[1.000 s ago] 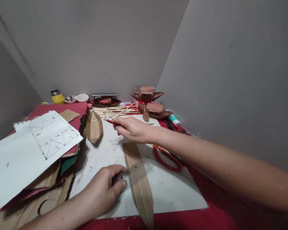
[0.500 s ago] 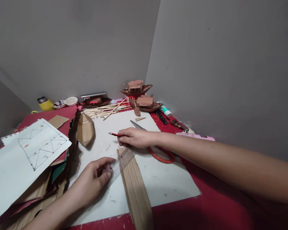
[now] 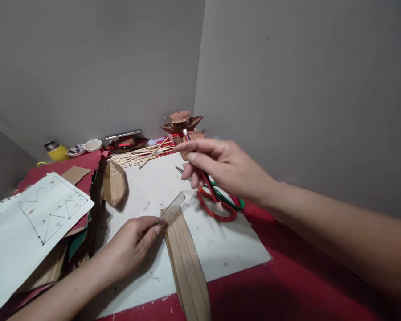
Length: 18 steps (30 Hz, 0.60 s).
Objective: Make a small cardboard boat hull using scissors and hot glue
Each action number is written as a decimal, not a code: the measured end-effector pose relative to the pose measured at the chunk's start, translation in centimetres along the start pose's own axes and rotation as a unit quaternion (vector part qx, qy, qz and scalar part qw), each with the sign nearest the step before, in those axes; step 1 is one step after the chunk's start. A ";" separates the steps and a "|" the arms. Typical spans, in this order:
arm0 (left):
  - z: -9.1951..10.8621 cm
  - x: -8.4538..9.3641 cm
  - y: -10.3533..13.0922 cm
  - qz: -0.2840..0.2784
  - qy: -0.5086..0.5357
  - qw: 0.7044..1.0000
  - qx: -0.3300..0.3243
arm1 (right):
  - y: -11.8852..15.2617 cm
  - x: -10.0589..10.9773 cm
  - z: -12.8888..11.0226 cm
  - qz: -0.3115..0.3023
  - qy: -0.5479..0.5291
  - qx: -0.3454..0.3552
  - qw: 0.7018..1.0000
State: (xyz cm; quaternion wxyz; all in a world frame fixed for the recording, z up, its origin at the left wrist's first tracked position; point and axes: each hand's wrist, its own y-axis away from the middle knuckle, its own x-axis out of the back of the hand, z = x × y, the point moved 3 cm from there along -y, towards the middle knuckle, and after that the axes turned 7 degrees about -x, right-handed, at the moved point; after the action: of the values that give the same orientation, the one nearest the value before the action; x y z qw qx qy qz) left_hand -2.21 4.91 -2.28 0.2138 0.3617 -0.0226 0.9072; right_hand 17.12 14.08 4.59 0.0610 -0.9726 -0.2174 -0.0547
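Note:
Between the thumb and fingers of my left hand (image 3: 137,240) is a clear ruler (image 3: 175,206), tilted up over the far end of a long cardboard strip (image 3: 189,263). The strip runs from the middle of the white sheet (image 3: 234,263) past its near edge. My right hand (image 3: 220,165) is raised above the sheet, holding a red and black pencil (image 3: 210,183) with its tip pointing down. Below that hand lie scissors with red and green handles (image 3: 217,217), their blades partly hidden by the fingers.
A small folded cardboard boat (image 3: 114,185) stands left of the strip. Paper with a line drawing (image 3: 56,205) covers stacked cardboard at left. Behind are thin wooden sticks (image 3: 133,157), a brown model boat (image 3: 182,122), a white cup (image 3: 92,146) and a yellow mug (image 3: 56,151).
My right hand has lifted off the sheet and moved right, turning the pencil from lying flat to tip-down. My left hand has tilted the ruler up from the strip. The view has shifted slightly.

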 end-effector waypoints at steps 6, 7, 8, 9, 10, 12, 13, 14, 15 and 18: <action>-1.6 1.1 -1.8 0.002 0.002 1.000 0.015 | 2.5 0.1 -2.6 -0.007 -0.121 0.027 0.992; -2.0 1.1 -1.9 -0.001 0.021 1.000 0.022 | 2.9 0.1 -2.4 -0.005 -0.125 0.025 0.992; -2.4 1.1 -2.0 -0.002 0.036 0.999 0.023 | 3.3 0.1 -1.9 0.006 -0.128 0.019 0.992; -2.7 1.1 -2.0 0.001 0.041 0.999 0.020 | 3.6 0.1 -1.2 0.024 -0.131 0.012 0.991; -2.9 1.0 -2.0 0.007 0.033 0.999 0.015 | 4.0 0.1 -0.3 0.052 -0.138 0.001 0.989; -3.1 1.0 -2.0 0.027 -0.012 1.000 0.001 | 4.6 -0.1 1.8 0.092 -0.158 -0.031 0.983; -3.1 1.1 -1.9 0.037 -0.040 0.999 -0.002 | 4.8 -0.3 2.9 0.096 -0.169 -0.060 0.979; -3.1 1.1 -1.9 0.045 -0.068 0.997 -0.003 | 5.0 -0.5 3.9 0.105 -0.183 -0.077 0.974; -3.0 1.1 -1.9 0.050 -0.095 0.994 -0.002 | 5.2 -0.8 4.9 0.106 -0.194 -0.096 0.970; -2.6 1.2 -2.0 0.053 -0.161 0.986 0.003 | 5.1 -1.5 7.1 0.124 -0.229 -0.130 0.957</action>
State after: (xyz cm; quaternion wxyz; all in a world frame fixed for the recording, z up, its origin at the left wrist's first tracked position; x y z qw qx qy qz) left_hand -3.89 7.70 -3.60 0.1581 0.5020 -0.0729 0.8472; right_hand 18.57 9.87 -3.05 -0.1107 -0.9780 -0.0945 0.1496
